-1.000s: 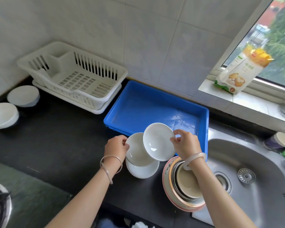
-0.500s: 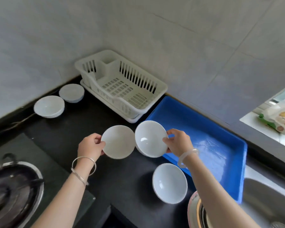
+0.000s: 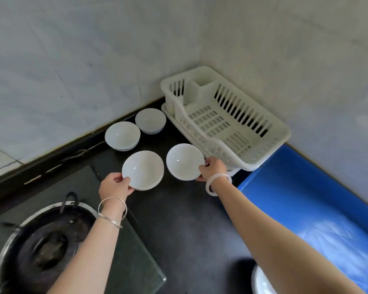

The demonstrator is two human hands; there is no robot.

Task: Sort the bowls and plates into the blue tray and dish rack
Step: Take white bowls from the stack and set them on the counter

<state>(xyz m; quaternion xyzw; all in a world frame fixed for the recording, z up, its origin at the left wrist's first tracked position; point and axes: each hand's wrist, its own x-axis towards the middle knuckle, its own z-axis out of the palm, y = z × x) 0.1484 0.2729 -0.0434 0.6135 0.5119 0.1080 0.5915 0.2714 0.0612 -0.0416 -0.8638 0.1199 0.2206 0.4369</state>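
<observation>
I see both bowls carried left, now near the counter's back corner; left hand (image 3: 115, 186) pinches its bowl (image 3: 143, 170) rim, right hand (image 3: 212, 169) pinches the other bowl (image 3: 184, 161), by the rack (image 3: 225, 117).

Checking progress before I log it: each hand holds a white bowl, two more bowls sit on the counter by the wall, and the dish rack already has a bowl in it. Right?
Not quite. The head view shows the dish rack holds nothing. The rest stands: the left hand and right hand each hold a white bowl, and two more bowls sit on the counter by the wall.

Soft even daylight, faint shadows; glare on blue tray (image 3: 319, 211); wide-angle edge distortion, slight blur
</observation>
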